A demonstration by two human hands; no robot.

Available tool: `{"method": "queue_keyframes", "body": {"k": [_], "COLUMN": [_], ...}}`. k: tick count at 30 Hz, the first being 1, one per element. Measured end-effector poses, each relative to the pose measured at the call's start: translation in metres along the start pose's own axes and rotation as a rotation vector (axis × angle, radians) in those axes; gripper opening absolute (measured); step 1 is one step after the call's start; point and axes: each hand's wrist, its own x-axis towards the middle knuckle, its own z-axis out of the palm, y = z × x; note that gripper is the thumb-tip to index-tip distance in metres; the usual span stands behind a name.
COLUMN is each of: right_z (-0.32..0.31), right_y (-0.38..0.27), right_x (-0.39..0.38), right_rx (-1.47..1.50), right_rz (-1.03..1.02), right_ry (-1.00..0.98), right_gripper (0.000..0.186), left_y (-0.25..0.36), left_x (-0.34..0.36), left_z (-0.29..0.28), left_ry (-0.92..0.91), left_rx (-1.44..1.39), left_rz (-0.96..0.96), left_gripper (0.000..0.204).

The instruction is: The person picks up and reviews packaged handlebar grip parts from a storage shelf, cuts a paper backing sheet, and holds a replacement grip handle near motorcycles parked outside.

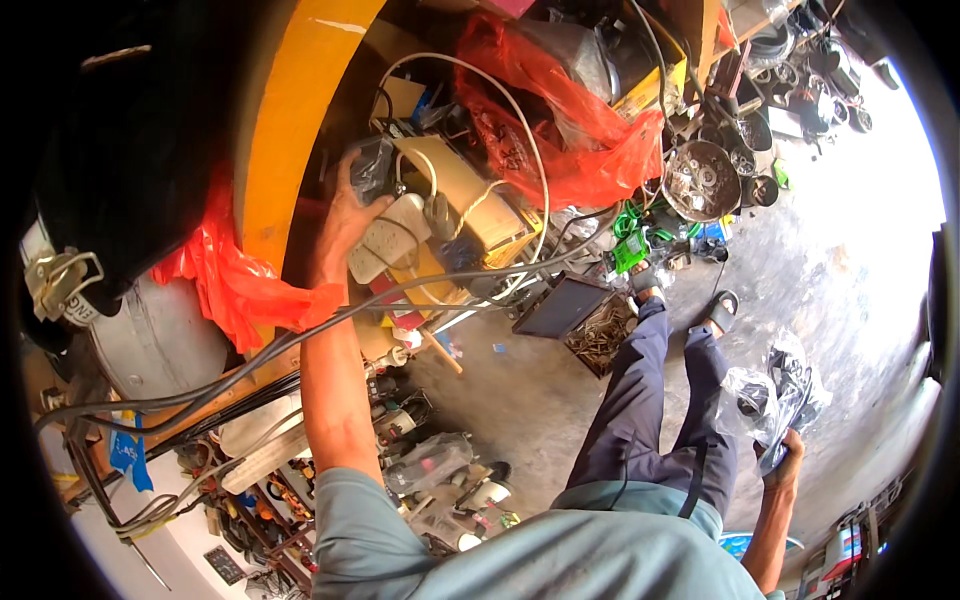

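Observation:
My left hand (354,205) reaches into a cluttered shelf, its fingers curled on a dark plastic-wrapped item (372,165). A white power strip (390,237) with cords and cardboard boxes (475,205) lie beside it, and black cables (400,297) cross my forearm. At the right, my right hand (784,460) grips clear plastic bags (768,395) holding black objects I cannot make out, low beside my leg.
Red plastic bags (560,160) cover the shelf's clutter by the yellow panel (290,100). An open box of small metal parts (595,340), a round metal pan (700,182) and many tools stand on the concrete floor (840,260) around my sandaled feet.

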Motion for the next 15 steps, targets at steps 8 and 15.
{"method": "queue_keyframes", "body": {"k": [8,15], "right_z": [-0.022,-0.045], "right_y": [0.000,0.002], "right_x": [-0.003,-0.021], "right_rx": [0.034,0.022], "right_rz": [-0.004,-0.009], "right_ry": [-0.007,0.003], "right_gripper": [0.048,0.046], "left_y": [-0.013,-0.014], "left_x": [0.001,-0.002], "left_z": [0.015,0.002], "left_ry": [0.082,0.554], "left_rx": [0.277,0.311], "left_rz": [0.092,0.139], "left_gripper": [0.091,0.083]}}
